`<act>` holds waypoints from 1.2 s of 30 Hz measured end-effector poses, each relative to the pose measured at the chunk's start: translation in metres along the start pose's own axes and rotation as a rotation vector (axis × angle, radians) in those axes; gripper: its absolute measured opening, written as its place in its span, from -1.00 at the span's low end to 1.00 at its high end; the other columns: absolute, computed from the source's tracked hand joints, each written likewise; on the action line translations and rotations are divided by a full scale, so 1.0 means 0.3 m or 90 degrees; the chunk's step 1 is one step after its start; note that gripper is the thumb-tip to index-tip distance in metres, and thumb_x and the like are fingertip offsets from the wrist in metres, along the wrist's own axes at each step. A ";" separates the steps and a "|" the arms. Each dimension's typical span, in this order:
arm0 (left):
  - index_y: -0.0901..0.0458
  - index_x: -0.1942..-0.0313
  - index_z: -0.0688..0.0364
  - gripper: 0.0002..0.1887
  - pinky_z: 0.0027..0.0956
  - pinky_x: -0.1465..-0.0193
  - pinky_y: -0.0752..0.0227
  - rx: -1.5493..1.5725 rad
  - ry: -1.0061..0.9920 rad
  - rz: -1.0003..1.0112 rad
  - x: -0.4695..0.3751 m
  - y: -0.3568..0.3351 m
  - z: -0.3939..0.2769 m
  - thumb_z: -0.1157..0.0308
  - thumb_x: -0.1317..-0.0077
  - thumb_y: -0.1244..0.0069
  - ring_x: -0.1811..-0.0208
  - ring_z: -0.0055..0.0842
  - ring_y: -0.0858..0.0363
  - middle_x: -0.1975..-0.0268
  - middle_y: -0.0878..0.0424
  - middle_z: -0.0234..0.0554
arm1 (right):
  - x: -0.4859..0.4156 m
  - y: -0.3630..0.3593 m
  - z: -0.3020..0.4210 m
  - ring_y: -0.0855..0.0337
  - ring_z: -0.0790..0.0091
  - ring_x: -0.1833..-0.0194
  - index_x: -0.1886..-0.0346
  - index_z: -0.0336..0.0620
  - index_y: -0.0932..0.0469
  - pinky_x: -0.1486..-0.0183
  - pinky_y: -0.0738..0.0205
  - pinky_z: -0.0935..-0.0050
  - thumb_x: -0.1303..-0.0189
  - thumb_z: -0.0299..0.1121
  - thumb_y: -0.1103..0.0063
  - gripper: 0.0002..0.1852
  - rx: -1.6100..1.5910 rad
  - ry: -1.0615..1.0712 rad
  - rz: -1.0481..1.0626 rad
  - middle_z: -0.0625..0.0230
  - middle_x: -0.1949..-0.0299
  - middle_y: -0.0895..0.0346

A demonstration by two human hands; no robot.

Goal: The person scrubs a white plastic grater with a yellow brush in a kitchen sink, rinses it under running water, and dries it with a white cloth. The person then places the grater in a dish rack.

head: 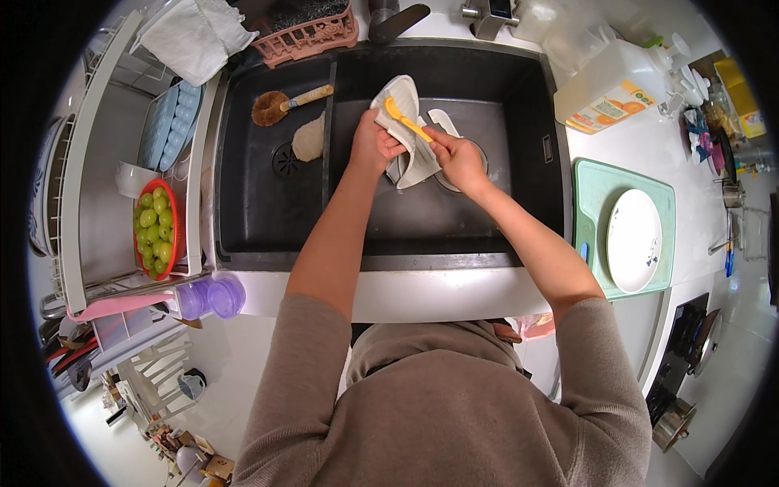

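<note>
Over the right basin of the black double sink (414,231), my left hand (371,146) holds a white ribbed plastic piece (403,91) tilted up by its side. A small yellow-handled brush (406,122) is in my right hand (459,159), its head against the piece's ribbed face. Whatever bristles it has are too small to make out. Behind my right hand, another white plastic part (444,122) lies in the basin near the round drain (482,155), which my hand partly covers.
The left basin holds a round wooden-handled scrub brush (271,108) and a beige loofah-like pad (310,140). At left, a rack holds green grapes (155,228) in a red basket. A large jug (608,85) and a white plate (634,240) on a green cutting board (587,182) stand at right.
</note>
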State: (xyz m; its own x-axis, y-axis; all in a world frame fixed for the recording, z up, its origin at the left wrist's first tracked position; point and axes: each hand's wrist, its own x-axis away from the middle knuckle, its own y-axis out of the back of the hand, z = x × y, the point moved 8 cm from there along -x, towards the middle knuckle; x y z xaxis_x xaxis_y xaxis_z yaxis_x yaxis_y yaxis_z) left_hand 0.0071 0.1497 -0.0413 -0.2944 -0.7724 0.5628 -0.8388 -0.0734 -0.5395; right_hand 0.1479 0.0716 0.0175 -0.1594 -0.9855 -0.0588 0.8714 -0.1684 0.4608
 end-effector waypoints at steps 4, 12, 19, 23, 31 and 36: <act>-0.26 -0.19 0.23 -0.50 0.17 -0.16 -0.31 0.011 -0.018 -0.040 0.007 0.008 -0.017 0.04 -0.42 0.30 -0.16 -0.06 -0.44 -0.17 -0.39 0.09 | 0.016 -0.042 -0.021 -0.35 0.62 0.53 -0.08 -0.10 -0.54 0.37 -0.36 0.57 -0.32 -0.40 0.00 -0.71 -0.177 -0.196 0.124 0.47 0.55 -0.46; -0.20 -0.21 0.28 -0.46 0.21 -0.12 -0.34 0.088 -0.067 -0.135 -0.008 0.059 -0.063 0.03 -0.44 0.40 -0.14 0.03 -0.44 -0.15 -0.39 0.15 | 0.126 0.100 -0.011 -0.66 0.21 0.23 -0.08 0.09 -0.53 0.15 -0.48 0.43 -0.26 -0.37 -0.06 -0.69 0.013 0.036 0.051 0.12 0.17 -0.61; -0.17 -0.23 0.29 -0.48 0.24 -0.13 -0.30 0.171 -0.027 -0.136 -0.023 0.035 0.031 0.10 -0.43 0.39 -0.19 0.04 -0.37 -0.17 -0.35 0.19 | 0.049 -0.008 0.052 -0.62 0.16 0.35 -0.07 0.09 -0.54 0.23 -0.47 0.41 -0.23 -0.42 -0.11 -0.67 0.122 0.084 0.030 0.09 0.24 -0.61; -0.13 -0.22 0.36 -0.48 0.25 -0.17 -0.27 0.178 -0.016 -0.158 -0.026 0.057 0.004 0.14 -0.44 0.43 -0.21 0.08 -0.34 -0.18 -0.32 0.25 | 0.089 0.099 -0.024 -0.60 0.04 0.28 -0.05 0.13 -0.55 0.24 -0.48 0.27 -0.20 -0.40 -0.12 -0.67 0.170 0.117 -0.002 0.08 0.28 -0.59; -0.14 -0.22 0.34 -0.50 0.24 -0.22 -0.20 0.228 0.010 -0.134 -0.027 0.032 0.063 0.15 -0.44 0.41 -0.25 0.11 -0.28 -0.23 -0.26 0.27 | 0.096 0.098 0.010 -0.60 0.07 0.32 -0.07 0.09 -0.54 0.22 -0.49 0.29 -0.16 -0.44 -0.14 -0.63 0.159 0.155 -0.007 0.10 0.31 -0.59; -0.14 -0.24 0.30 -0.48 0.24 -0.20 -0.21 0.218 0.010 -0.151 -0.077 0.085 0.073 0.13 -0.42 0.40 -0.21 0.10 -0.33 -0.21 -0.30 0.24 | 0.109 0.081 0.025 -0.58 0.07 0.35 -0.07 0.14 -0.55 0.25 -0.49 0.27 -0.16 -0.43 -0.15 -0.63 0.235 0.161 0.045 0.13 0.36 -0.58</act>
State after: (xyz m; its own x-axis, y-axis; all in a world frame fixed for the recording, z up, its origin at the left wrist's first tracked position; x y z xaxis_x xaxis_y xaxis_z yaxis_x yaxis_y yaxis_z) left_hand 0.0024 0.1520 -0.0819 -0.1206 -0.6992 0.7047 -0.6847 -0.4554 -0.5690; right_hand 0.1603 0.0354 0.0334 0.0529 -0.9765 -0.2090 0.6447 -0.1264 0.7539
